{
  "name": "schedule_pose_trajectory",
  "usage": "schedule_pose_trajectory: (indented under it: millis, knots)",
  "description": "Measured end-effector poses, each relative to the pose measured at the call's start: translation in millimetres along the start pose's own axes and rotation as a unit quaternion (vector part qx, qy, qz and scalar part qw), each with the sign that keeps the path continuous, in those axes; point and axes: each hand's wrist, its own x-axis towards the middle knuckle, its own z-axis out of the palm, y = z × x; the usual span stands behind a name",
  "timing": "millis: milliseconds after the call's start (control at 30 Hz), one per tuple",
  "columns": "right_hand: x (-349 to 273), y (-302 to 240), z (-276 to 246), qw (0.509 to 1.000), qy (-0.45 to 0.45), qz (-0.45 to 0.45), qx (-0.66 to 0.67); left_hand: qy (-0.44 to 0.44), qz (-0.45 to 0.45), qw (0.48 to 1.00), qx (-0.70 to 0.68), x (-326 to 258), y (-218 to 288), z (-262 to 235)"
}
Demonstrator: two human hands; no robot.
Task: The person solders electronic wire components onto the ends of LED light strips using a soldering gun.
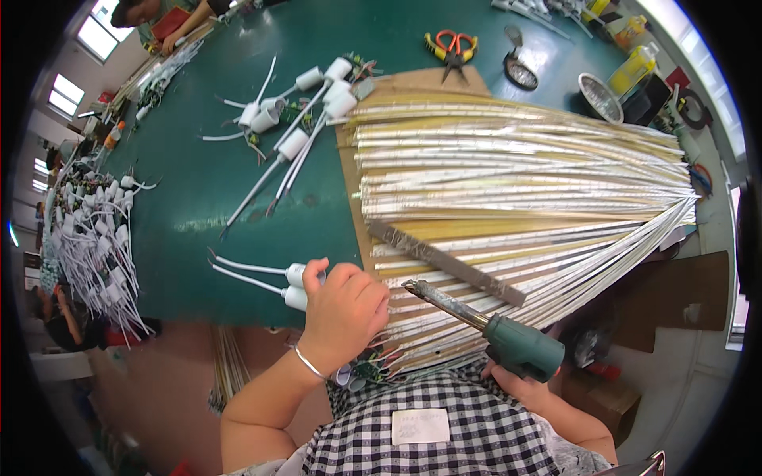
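Note:
My left hand [343,311] is closed over the near end of a fan of long white and gold strips [516,190] and touches two white plugs with white cables [295,285] at the green table's front edge. A soldering iron with a green handle [524,347] is gripped in my right hand [520,385], which is mostly hidden beneath it. The iron's dark metal tip [417,287] hovers just right of my left hand, over the strip ends. A flat dark metal bar [444,262] lies across the strips.
More white plugs with cables [298,111] lie on the green table [198,206]. A big heap of them [95,238] sits at the left edge. Orange-handled scissors [452,47], a metal dish [599,97] and yellow bottles [631,70] stand at the back. Another person [159,16] works far off.

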Motion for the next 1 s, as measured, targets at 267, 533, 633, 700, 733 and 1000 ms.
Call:
schedule_pose_trajectory:
  millis: [267,533,633,700,733,1000]
  knots:
    - [28,-24,33,0.974,0.047,0.029,0.219,0.037,0.047,0.993,-0.103,-1,-4,-13]
    - [66,-31,88,0.995,-0.021,-0.035,0.094,0.009,0.033,0.983,-0.182,-8,-5,-20]
    - [70,-36,90,0.994,-0.057,-0.068,-0.060,-0.003,0.015,0.976,-0.217,-8,-3,-24]
    - [72,-34,92,0.986,-0.045,-0.140,-0.084,-0.014,0.015,0.972,-0.233,-9,-2,-24]
    - [73,-30,91,0.986,-0.044,-0.139,-0.084,-0.015,0.015,0.972,-0.234,-8,-2,-25]
    - [73,-25,91,0.994,-0.008,-0.093,-0.054,-0.037,0.026,0.981,-0.190,-9,3,-32]
